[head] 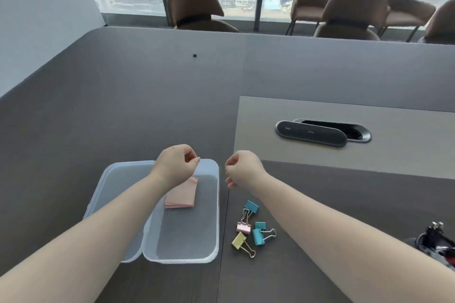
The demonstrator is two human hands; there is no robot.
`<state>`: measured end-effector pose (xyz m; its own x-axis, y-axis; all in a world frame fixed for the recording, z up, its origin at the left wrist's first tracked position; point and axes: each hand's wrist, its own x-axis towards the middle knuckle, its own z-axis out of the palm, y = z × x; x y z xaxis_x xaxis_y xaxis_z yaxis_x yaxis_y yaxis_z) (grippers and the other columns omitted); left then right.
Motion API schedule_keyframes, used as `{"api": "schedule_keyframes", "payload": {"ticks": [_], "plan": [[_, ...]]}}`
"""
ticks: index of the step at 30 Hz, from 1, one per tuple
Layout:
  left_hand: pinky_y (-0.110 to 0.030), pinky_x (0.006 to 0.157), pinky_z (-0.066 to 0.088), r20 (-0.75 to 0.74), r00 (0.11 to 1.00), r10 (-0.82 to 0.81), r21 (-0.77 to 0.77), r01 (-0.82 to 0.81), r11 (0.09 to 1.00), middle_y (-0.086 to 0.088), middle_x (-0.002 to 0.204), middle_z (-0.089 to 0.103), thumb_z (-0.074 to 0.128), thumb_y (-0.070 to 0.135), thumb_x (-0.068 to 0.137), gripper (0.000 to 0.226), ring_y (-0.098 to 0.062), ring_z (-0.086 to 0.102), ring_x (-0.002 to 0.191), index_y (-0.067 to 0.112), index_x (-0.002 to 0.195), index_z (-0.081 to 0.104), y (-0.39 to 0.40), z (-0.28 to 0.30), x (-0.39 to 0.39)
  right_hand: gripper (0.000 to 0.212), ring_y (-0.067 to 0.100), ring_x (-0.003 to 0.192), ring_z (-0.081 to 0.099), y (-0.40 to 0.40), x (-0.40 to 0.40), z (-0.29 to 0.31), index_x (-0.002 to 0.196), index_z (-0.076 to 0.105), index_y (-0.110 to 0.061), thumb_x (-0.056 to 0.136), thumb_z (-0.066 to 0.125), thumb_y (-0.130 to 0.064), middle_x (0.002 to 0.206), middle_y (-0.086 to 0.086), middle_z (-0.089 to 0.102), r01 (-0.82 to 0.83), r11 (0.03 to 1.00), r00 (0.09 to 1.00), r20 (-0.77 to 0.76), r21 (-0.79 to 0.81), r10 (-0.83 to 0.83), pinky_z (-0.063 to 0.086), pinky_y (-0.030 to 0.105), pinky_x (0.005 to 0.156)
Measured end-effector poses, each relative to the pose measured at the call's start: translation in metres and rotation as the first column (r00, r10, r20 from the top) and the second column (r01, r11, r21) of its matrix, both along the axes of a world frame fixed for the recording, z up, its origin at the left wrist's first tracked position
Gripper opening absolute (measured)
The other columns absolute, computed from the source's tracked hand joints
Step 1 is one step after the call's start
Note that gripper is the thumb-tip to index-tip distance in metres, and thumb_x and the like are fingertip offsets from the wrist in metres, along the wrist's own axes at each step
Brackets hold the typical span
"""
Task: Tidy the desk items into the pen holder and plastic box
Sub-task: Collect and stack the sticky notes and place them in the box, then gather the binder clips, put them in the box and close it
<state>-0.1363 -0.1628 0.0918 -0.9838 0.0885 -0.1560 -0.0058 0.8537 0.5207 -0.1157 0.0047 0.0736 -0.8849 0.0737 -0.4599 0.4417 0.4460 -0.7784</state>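
Note:
A clear plastic box (211, 206) stands on the dark table, its lid (110, 194) lying under its left side. A pink pad of sticky notes (183, 194) lies inside the box. My left hand (176, 163) hovers above the box's far end, fingers curled with nothing in them. My right hand (242, 167) hovers just right of the box, fingers also curled and empty. Several binder clips (251, 227) in blue, pink and yellow lie on the table beneath my right forearm. A black mesh pen holder (435, 241) with items in it shows at the right edge.
A light grey panel (320, 152) set in the table holds an oval black cable-port cover (311, 133), slid partly off its opening. A small black object (195, 55) lies far back on the table. Brown chairs (194, 7) stand by the windows behind.

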Motion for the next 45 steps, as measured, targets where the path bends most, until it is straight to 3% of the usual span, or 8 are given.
{"api": "schedule_keyframes", "payload": {"ticks": [6,12,18,24,28,33,41,45], "plan": [[-0.028,0.081,0.047,0.12,0.968,-0.222,-0.185,0.241,0.953,0.0,0.098,0.069,0.058,0.025,0.086,0.016,-0.021,0.06,0.096,0.014,0.094,0.067,0.087,-0.018,0.013,0.016,0.03,0.069,0.072,0.108,0.044,-0.022,0.074,0.056,-0.017,0.084,0.05,-0.007,0.069,0.004,0.062,-0.014,0.967,0.994,0.106,0.254,-0.014,0.062,0.039,0.073],[-0.036,0.096,0.048,0.339,0.868,-0.363,-0.411,0.484,0.773,-0.003,0.129,0.058,0.052,0.034,0.091,0.039,-0.024,0.056,0.118,0.02,0.127,0.05,0.146,-0.074,0.036,0.015,0.026,0.072,0.062,0.177,0.108,-0.047,0.097,0.06,-0.015,0.082,0.059,-0.02,0.104,0.005,0.069,-0.321,0.842,0.906,0.401,0.434,0.139,0.05,0.03,0.068],[-0.04,0.092,0.049,0.407,0.872,-0.273,-0.514,0.465,0.721,-0.011,0.131,0.046,0.048,0.038,0.093,0.044,-0.031,0.055,0.116,0.017,0.131,0.041,0.161,-0.105,0.044,0.055,0.018,0.059,0.048,0.199,0.139,-0.05,0.12,0.048,-0.013,0.074,0.074,-0.03,0.103,0.001,0.049,-0.494,0.762,0.795,0.572,0.419,0.2,0.037,0.027,0.046],[-0.037,0.082,0.048,0.371,0.886,-0.28,-0.543,0.451,0.708,-0.01,0.121,0.049,0.052,0.022,0.091,0.032,-0.032,0.057,0.111,0.015,0.122,0.047,0.162,-0.115,0.045,0.047,0.019,0.054,0.048,0.199,0.146,-0.057,0.113,0.042,-0.011,0.078,0.073,-0.013,0.128,0.012,0.048,-0.531,0.717,0.79,0.57,0.452,0.226,0.037,0.029,0.047],[-0.034,0.077,0.043,0.369,0.896,-0.247,-0.509,0.418,0.752,-0.009,0.118,0.046,0.051,0.019,0.084,0.034,-0.034,0.053,0.11,0.015,0.117,0.047,0.164,-0.115,0.054,0.033,0.034,0.1,0.063,0.2,0.15,-0.066,0.111,0.047,-0.013,0.082,0.053,0.002,0.127,0.013,0.049,-0.475,0.75,0.829,0.52,0.46,0.206,0.039,0.028,0.048],[-0.036,0.082,0.047,0.307,0.94,-0.15,-0.402,0.271,0.875,-0.008,0.116,0.043,0.05,0.033,0.083,0.036,-0.032,0.052,0.105,0.009,0.108,0.056,0.162,-0.104,0.064,0.031,0.03,0.112,0.054,0.201,0.152,-0.076,0.11,0.06,-0.014,0.081,0.049,-0.012,0.125,0.008,0.053,-0.316,0.832,0.897,0.428,0.456,0.107,0.049,0.032,0.084],[-0.035,0.068,0.034,0.168,0.983,0.068,-0.137,-0.045,0.99,-0.017,0.097,0.049,0.04,0.005,0.094,0.002,-0.029,0.043,0.08,0.003,0.092,0.039,0.13,-0.094,0.074,0.026,0.021,0.091,0.051,0.17,0.133,-0.066,0.106,0.058,-0.012,0.09,0.038,-0.012,0.119,0.009,0.064,-0.221,0.931,0.948,0.289,0.29,0.135,0.042,0.025,0.076],[-0.033,0.07,0.034,0.065,0.988,0.137,-0.071,-0.132,0.989,-0.002,0.086,0.05,0.035,0.015,0.099,0.016,-0.022,0.041,0.072,0.006,0.103,0.047,0.118,-0.106,0.083,0.037,0.022,0.09,0.048,0.137,0.12,-0.068,0.115,0.059,-0.011,0.089,0.032,-0.006,0.121,0.01,0.062,-0.286,0.916,0.944,0.249,0.282,0.218,0.044,0.028,0.078]]}}
